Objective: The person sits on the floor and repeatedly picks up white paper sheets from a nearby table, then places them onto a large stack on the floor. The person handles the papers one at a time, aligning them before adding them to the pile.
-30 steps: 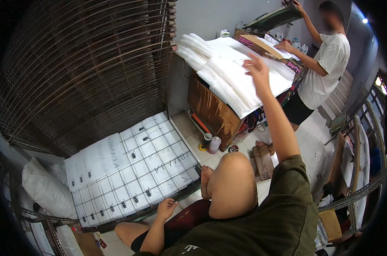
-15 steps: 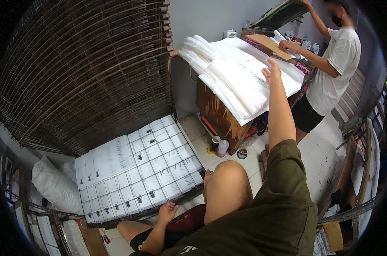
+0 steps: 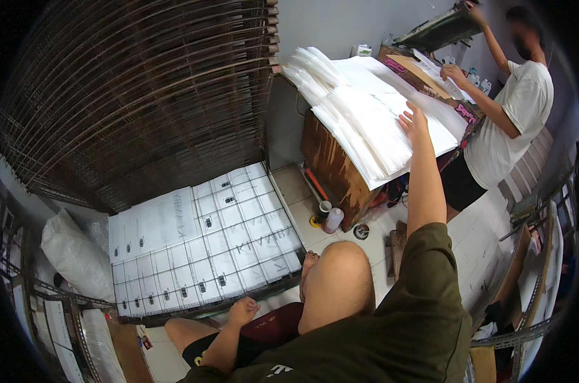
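My right arm reaches out to a tall, fanned pile of thin translucent white sheets [image 3: 359, 121] on a wooden cabinet [image 3: 334, 163]. Over the near right side of that pile is my right hand [image 3: 414, 122], fingers spread and nothing held. Whether it touches the top sheet, I cannot tell. My left hand [image 3: 243, 311] hangs by my left thigh, its fingers loosely bent with a small gap to the thumb; nothing shows in it. Left of it, white printed sheets [image 3: 187, 236] lie under the wire grid of a low rack.
A co-worker [image 3: 516, 96] stands at the bench, one hand on a raised dark frame [image 3: 436, 29], the other above a tan board [image 3: 417, 73]. Raised wire racks [image 3: 142, 96] tower at left. A pinkish bottle [image 3: 333, 220] and small tubs stand on the floor.
The whole view has shifted slightly, moving the bench scene right. My right hand stays over the pile, its fingers a little more bent. The co-worker's near hand has lifted slightly off the board.
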Demonstrator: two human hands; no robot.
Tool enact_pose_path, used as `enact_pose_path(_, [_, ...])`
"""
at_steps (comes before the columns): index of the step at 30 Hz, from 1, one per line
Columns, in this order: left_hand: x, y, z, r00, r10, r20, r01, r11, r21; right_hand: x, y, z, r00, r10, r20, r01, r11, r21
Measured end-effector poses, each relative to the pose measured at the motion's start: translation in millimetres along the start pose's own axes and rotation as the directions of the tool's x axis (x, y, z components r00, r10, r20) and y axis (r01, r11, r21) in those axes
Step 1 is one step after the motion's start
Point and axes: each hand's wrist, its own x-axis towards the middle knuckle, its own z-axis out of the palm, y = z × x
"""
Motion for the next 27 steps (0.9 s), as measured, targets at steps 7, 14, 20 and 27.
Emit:
enact_pose_path(7, [0, -9, 1, 0.978, -0.128, 0.162, 0.113, 0.988, 0.102, -8, 4, -3, 0.999, -0.033, 0.020, 0.035, 0.995, -0.088])
enact_pose_path(14, [-2, -13, -1, 0.986, -0.116, 0.121, 0.108, 0.992, 0.071, -15, -5, 12, 0.981, -0.189, -0.039, 0.190, 0.982, 0.022])
enact_pose_path(20, [-2, 2, -8, 0.983, -0.133, 0.124, 0.121, 0.988, 0.101, -30, -29, 57, 0.913, -0.136, 0.385, 0.066, 0.980, 0.190])
enact_pose_path(27, [2, -1, -5, 0.996, -0.069, 0.061, 0.064, 0.995, 0.078, -3, -28, 96, 0.972, 0.150, -0.183, -0.010, 0.799, 0.602])
